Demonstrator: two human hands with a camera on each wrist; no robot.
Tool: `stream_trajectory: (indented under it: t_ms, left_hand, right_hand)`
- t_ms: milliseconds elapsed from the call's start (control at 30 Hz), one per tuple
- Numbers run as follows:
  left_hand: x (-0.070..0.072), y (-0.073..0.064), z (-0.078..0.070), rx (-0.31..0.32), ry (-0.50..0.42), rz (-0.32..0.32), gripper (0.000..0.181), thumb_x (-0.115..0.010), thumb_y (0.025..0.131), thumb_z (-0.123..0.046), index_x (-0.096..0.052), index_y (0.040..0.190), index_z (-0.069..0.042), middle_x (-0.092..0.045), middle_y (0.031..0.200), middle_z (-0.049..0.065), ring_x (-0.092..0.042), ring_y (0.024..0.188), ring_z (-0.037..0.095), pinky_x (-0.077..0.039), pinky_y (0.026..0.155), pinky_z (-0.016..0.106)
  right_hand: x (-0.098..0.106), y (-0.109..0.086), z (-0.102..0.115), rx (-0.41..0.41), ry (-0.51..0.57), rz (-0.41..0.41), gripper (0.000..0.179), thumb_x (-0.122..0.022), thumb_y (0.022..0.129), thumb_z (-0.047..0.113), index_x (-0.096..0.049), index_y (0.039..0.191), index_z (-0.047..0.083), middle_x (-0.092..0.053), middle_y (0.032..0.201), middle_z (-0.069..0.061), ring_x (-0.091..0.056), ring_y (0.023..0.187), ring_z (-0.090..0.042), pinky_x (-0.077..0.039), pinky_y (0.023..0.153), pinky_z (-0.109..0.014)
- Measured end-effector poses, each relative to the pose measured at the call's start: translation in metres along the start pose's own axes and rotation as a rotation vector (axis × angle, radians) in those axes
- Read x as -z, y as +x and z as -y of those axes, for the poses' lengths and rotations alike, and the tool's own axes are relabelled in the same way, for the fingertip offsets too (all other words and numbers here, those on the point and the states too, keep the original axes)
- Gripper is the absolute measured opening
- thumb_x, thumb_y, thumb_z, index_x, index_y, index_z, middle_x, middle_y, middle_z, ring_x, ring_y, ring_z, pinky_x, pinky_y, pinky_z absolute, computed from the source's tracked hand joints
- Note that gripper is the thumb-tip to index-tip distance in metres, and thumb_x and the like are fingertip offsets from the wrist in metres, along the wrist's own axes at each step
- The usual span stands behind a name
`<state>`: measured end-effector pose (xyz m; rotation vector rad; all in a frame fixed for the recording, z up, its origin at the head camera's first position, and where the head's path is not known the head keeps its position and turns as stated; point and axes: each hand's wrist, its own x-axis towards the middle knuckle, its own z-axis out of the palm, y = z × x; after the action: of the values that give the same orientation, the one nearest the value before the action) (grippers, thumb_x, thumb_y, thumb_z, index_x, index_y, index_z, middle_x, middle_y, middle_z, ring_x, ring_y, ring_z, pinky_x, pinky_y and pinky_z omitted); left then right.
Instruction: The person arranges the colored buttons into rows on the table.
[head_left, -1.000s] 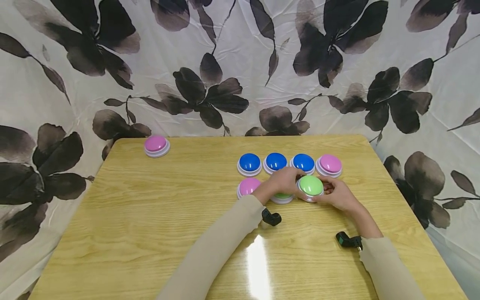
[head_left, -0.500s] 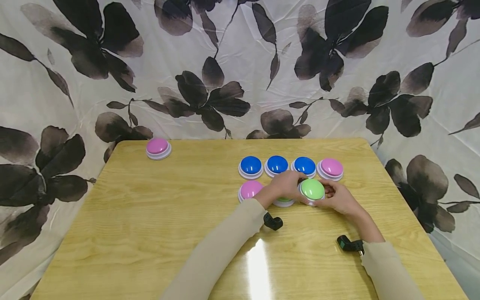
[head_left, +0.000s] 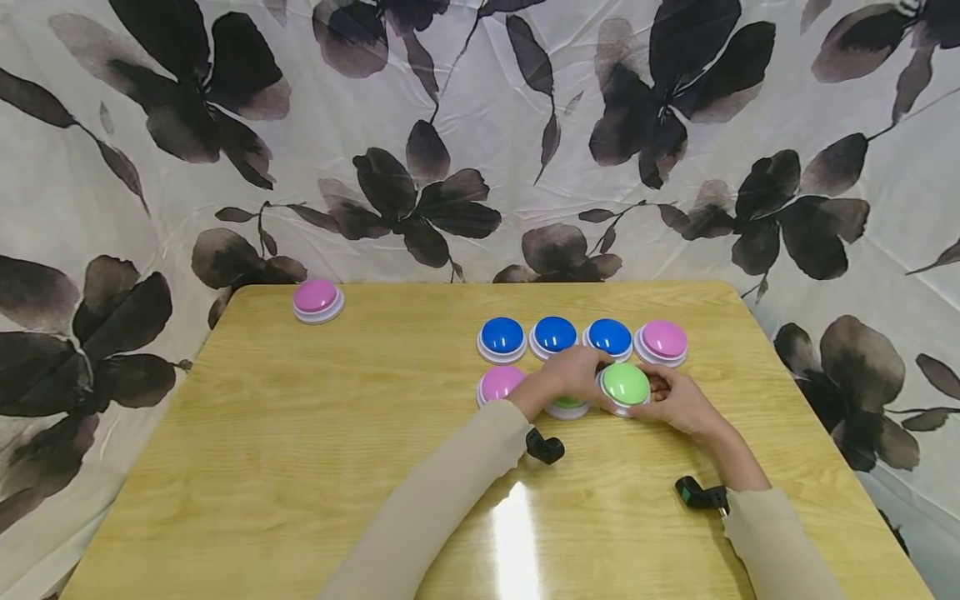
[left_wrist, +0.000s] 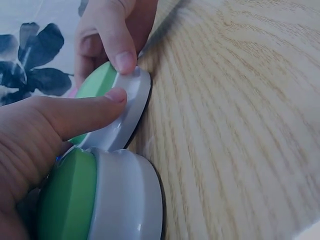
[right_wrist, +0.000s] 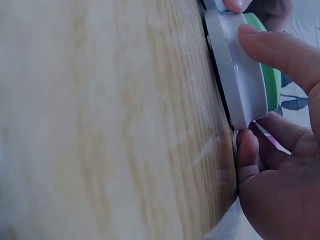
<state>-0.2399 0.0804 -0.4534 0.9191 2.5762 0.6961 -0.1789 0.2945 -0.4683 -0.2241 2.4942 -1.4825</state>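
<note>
A green push button (head_left: 626,383) with a white round base sits at the right end of the front row, between my two hands. My left hand (head_left: 573,372) grips its left side; in the left wrist view the thumb (left_wrist: 92,112) lies across the white rim. From the right, my right hand (head_left: 681,402) holds the same button, its thumb (right_wrist: 272,47) on the rim in the right wrist view and other fingers lower by the base. Another green button (left_wrist: 67,200) stands right beside it, partly hidden under the left hand in the head view.
Behind stand three blue buttons (head_left: 555,334) and a pink button (head_left: 664,339) in a row. Another pink button (head_left: 501,382) is at the front row's left end. One more pink button (head_left: 315,296) stands alone at the back left of the wooden table (head_left: 300,467). Floral cloth (head_left: 450,125) hangs behind.
The head view has tilted up slightly, so everything sits a little lower. Both hands keep their hold on the green button, with no visible shift against the other buttons.
</note>
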Motion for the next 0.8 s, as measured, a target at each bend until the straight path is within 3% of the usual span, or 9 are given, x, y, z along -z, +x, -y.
stream_trajectory:
  t_ms: [233, 367, 533, 600, 800]
  left_hand:
    - [0.014, -0.006, 0.005, -0.019, -0.048, -0.028, 0.069, -0.082, 0.078, -0.040, -0.058, 0.135, -0.011, -0.064, 0.124, -0.001, -0.057, 0.112, 0.010, -0.047, 0.091, 0.024]
    - [0.023, -0.014, 0.010, -0.043, -0.070, -0.073, 0.058, -0.077, 0.083, -0.038, -0.061, 0.132, -0.011, -0.065, 0.122, -0.001, -0.058, 0.112, 0.011, -0.047, 0.090, 0.023]
    - [0.034, -0.032, 0.016, -0.065, -0.154, -0.124, 0.045, -0.071, 0.089, -0.033, -0.064, 0.128, -0.011, -0.065, 0.118, -0.001, -0.060, 0.106, 0.013, -0.049, 0.084, 0.021]
    - [0.039, -0.041, 0.019, -0.071, -0.186, -0.145, 0.041, -0.070, 0.091, -0.030, -0.065, 0.127, -0.010, -0.065, 0.117, 0.000, -0.060, 0.105, 0.014, -0.049, 0.083, 0.020]
    - [0.054, -0.073, 0.033, -0.088, -0.266, -0.169, 0.038, -0.067, 0.093, -0.028, -0.065, 0.126, -0.008, -0.066, 0.118, 0.003, -0.059, 0.100, 0.011, -0.049, 0.082, 0.020]
  right_hand:
    - [-0.002, 0.005, 0.004, 0.031, -0.001, 0.013, 0.083, -0.085, 0.074, 0.010, -0.039, 0.141, -0.007, -0.052, 0.122, -0.023, -0.049, 0.102, -0.029, -0.045, 0.080, -0.025]
    - [0.000, 0.003, 0.011, 0.029, -0.046, 0.003, 0.083, -0.083, 0.078, 0.017, -0.036, 0.143, -0.005, -0.048, 0.132, -0.025, -0.050, 0.112, -0.035, -0.047, 0.090, -0.038]
    - [0.001, -0.001, 0.035, 0.059, -0.127, -0.073, 0.071, -0.077, 0.085, 0.024, -0.042, 0.140, -0.004, -0.046, 0.138, -0.025, -0.047, 0.119, -0.042, -0.043, 0.095, -0.053]
    - [0.000, -0.001, 0.047, 0.093, -0.147, -0.106, 0.063, -0.075, 0.088, 0.024, -0.047, 0.137, -0.004, -0.049, 0.136, -0.024, -0.047, 0.119, -0.041, -0.044, 0.094, -0.050]
    - [-0.012, -0.002, 0.082, 0.196, -0.160, -0.160, 0.045, -0.071, 0.090, 0.019, -0.058, 0.126, -0.003, -0.058, 0.123, -0.018, -0.053, 0.110, -0.031, -0.047, 0.082, -0.022]
